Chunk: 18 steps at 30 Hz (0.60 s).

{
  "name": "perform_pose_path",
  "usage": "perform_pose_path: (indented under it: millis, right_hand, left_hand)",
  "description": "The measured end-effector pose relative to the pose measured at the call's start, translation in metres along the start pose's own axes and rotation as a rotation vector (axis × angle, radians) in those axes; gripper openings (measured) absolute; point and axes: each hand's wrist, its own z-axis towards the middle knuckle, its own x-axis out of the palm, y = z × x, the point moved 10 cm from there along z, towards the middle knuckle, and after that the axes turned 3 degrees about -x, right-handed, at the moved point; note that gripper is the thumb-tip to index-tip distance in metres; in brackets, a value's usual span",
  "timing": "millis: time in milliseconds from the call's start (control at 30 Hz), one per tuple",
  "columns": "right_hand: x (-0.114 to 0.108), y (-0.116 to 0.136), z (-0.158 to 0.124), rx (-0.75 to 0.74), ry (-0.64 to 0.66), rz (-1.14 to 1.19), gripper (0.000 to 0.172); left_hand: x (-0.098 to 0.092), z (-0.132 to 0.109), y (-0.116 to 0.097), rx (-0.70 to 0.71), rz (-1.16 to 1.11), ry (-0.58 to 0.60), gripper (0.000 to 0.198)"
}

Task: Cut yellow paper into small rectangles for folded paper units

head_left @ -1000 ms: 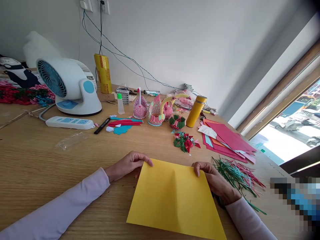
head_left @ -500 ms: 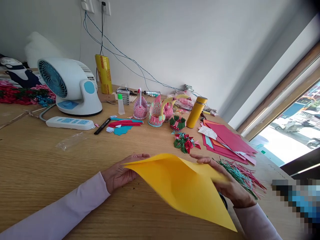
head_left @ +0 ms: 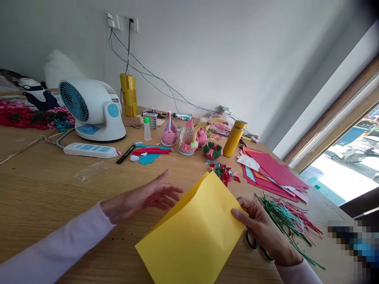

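R hand (head_left: 263, 230), lower right of ctr, pinches the yellow paper (head_left: 192, 232) by its right edge, thumb on the near face. L hand (head_left: 148, 198), lower left of ctr, has fingers spread & thumb up, just beside the paper's left edge; can't tell if touching. Paper's at btm ctr, tilted, doubled over loosely w/ a gap along its upper-left edge. Dark loops (head_left: 251, 247) show below R hand; green & pink paper strips (head_left: 281, 217) lie just right of it.

Past the paper's top corner: red/green folded bits (head_left: 224, 173), then a paper bowl (head_left: 212, 152) & paper swan (head_left: 187, 139) behind. Yellow flask (head_left: 234, 139) stands right of the bowl; red sheets (head_left: 274, 167) overlap further right.

Left of ctr: blue/red scraps (head_left: 154, 150), black stick (head_left: 126, 154), green-capped bottle (head_left: 147, 130). Upper left: white fan (head_left: 97, 104) behind a power strip (head_left: 90, 150), on the wood table (head_left: 53, 197).
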Motion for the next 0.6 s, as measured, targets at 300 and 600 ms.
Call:
perform_pose_path:
  millis: [300, 600]
  right_hand:
    - [-0.001, -0.011, 0.008, 0.022, 0.017, -0.113, 0.022]
    - [-0.010, -0.015, 0.010, -0.035, -0.076, -0.131, 0.022]
  left_hand:
    - [0.065, 0.043, -0.008, -0.018, -0.084, 0.215, 0.052]
    - [0.065, 0.040, -0.003, 0.087, -0.028, 0.128, 0.046]
